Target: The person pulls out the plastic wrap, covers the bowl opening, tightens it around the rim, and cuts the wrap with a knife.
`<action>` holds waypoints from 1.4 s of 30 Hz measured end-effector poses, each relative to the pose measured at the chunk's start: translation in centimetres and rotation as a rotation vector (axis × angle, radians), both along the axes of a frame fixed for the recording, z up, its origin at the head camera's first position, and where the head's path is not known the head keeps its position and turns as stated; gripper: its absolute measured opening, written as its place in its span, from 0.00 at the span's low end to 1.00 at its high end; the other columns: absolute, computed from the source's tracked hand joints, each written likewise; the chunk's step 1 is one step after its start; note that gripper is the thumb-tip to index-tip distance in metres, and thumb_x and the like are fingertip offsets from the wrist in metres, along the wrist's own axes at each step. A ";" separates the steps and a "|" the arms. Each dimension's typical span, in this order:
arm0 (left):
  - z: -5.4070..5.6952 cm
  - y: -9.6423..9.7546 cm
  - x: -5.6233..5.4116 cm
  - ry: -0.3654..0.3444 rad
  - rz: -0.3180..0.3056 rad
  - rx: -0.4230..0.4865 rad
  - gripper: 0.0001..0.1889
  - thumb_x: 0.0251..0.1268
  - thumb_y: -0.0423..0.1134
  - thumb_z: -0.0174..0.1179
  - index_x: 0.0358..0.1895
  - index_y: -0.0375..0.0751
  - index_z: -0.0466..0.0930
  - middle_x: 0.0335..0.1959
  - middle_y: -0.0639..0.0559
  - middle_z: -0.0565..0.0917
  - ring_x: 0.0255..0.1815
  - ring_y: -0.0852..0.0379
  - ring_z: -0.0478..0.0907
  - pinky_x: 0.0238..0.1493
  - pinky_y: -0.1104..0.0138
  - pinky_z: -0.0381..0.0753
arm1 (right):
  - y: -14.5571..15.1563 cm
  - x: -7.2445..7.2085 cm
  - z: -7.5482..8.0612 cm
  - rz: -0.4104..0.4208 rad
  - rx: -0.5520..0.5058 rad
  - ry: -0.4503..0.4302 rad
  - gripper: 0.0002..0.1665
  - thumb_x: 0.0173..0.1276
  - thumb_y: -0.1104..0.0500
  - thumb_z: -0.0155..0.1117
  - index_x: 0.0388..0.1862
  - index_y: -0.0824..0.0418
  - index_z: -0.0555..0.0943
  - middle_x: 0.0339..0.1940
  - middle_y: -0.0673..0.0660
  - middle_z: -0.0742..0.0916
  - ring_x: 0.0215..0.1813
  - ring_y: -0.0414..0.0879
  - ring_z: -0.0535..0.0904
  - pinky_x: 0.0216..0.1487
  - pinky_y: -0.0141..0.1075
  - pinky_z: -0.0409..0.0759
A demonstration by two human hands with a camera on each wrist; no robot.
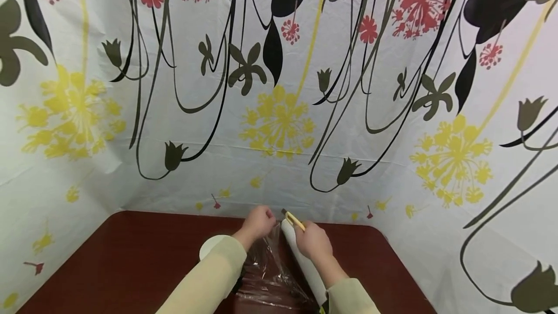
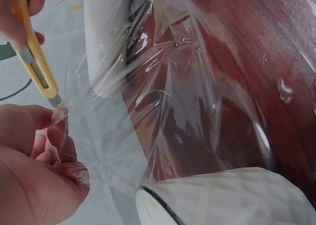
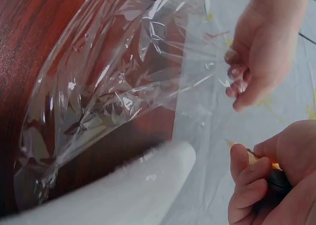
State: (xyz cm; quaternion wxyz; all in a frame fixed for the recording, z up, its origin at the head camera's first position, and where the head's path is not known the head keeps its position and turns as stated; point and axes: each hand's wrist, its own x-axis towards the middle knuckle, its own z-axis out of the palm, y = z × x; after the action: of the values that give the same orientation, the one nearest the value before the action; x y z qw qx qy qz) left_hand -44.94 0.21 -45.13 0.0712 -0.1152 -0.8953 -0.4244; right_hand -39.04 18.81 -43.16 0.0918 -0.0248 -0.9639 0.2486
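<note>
My left hand (image 1: 259,222) pinches the gathered edge of a clear plastic film (image 2: 197,101) near the table's far edge. From there the crinkled film stretches back over the table. My right hand (image 1: 315,241) grips a yellow utility knife (image 2: 37,62), its fingers curled round the handle. In the left wrist view, the blade tip is at the film just above the left fingertips; whether it cuts cannot be told. A long white roll (image 1: 305,265) lies beneath and beside the right hand, along the film's right side.
A white round object (image 1: 213,245) stands left of the film, partly behind the left sleeve; the left wrist view shows its quilted white side (image 2: 232,195). Something dark lies under the left forearm. The dark red table (image 1: 144,251) meets a flower-printed sheet (image 1: 279,178) at the back.
</note>
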 end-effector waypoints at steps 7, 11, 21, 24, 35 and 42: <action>0.3 -0.3 0.1 -0.005 0.013 0.023 0.07 0.77 0.36 0.59 0.39 0.41 0.84 0.34 0.48 0.85 0.28 0.54 0.77 0.32 0.60 0.77 | 2.9 0.5 0.1 -0.107 -0.075 0.089 0.31 0.78 0.29 0.63 0.32 0.53 0.87 0.18 0.52 0.78 0.20 0.49 0.72 0.21 0.41 0.66; 0.7 -0.5 0.7 -0.031 0.002 0.019 0.07 0.80 0.38 0.58 0.41 0.42 0.84 0.33 0.50 0.84 0.27 0.54 0.76 0.32 0.60 0.75 | 5.0 0.7 -0.4 -0.140 -0.064 0.139 0.36 0.79 0.28 0.61 0.21 0.52 0.77 0.14 0.50 0.74 0.18 0.48 0.68 0.20 0.40 0.62; 0.3 -0.7 0.5 -0.022 -0.037 0.042 0.07 0.80 0.38 0.59 0.41 0.42 0.84 0.32 0.51 0.84 0.26 0.55 0.76 0.31 0.60 0.76 | 7.5 1.4 -1.1 -0.004 -0.273 0.141 0.29 0.85 0.39 0.61 0.30 0.59 0.83 0.18 0.49 0.81 0.19 0.45 0.69 0.22 0.38 0.66; 0.6 -0.9 0.9 -0.019 -0.047 0.041 0.07 0.79 0.38 0.59 0.40 0.42 0.85 0.32 0.51 0.84 0.26 0.55 0.77 0.31 0.61 0.77 | 7.8 1.3 -1.3 0.037 -0.507 0.058 0.26 0.84 0.40 0.63 0.50 0.63 0.89 0.27 0.52 0.90 0.24 0.45 0.78 0.26 0.38 0.76; 0.7 -0.8 1.0 -0.021 -0.063 0.038 0.07 0.80 0.37 0.59 0.42 0.41 0.85 0.31 0.51 0.85 0.26 0.56 0.77 0.30 0.62 0.77 | 8.2 1.9 -0.7 -0.137 -0.589 0.058 0.48 0.66 0.18 0.68 0.24 0.63 0.85 0.13 0.48 0.74 0.19 0.44 0.64 0.19 0.37 0.60; 0.9 -0.8 1.4 -0.008 -0.055 0.040 0.07 0.80 0.36 0.59 0.40 0.40 0.84 0.30 0.51 0.84 0.25 0.55 0.77 0.29 0.61 0.76 | 8.6 1.9 -0.9 -0.124 -0.505 0.090 0.46 0.75 0.22 0.62 0.28 0.66 0.86 0.14 0.48 0.77 0.20 0.45 0.67 0.21 0.37 0.62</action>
State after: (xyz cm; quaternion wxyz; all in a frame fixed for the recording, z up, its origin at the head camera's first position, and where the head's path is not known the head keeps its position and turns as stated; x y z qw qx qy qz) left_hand -43.56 -0.61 -44.26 0.0581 -0.1365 -0.8834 -0.4445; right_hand -37.14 27.44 -44.08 0.1406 -0.0947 -0.8629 0.4761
